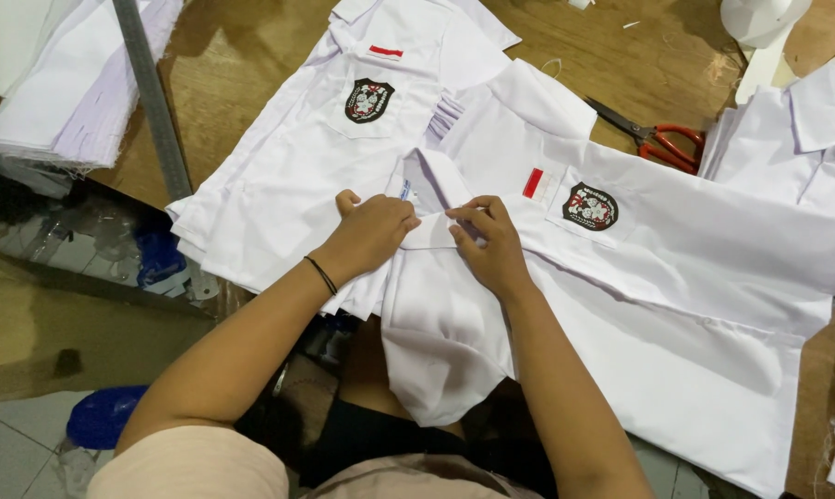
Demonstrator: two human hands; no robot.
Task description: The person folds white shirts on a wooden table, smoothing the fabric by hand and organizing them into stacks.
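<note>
both left hand point(373, 231) and right hand point(489, 242) pinching collar point(433, 181) of shirt point(676, 277) — flat, unfolded; folded stack point(307, 176) beside — scissors point(659, 140) idle

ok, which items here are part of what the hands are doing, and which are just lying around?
In hand:
- left hand and right hand, both pinching the collar
- white badge shirt that the collar belongs to

Lying about:
- second white badge shirt, on a stack
- red-handled scissors
- metal ruler
- folded white fabric pile
- another white shirt, far right
</note>
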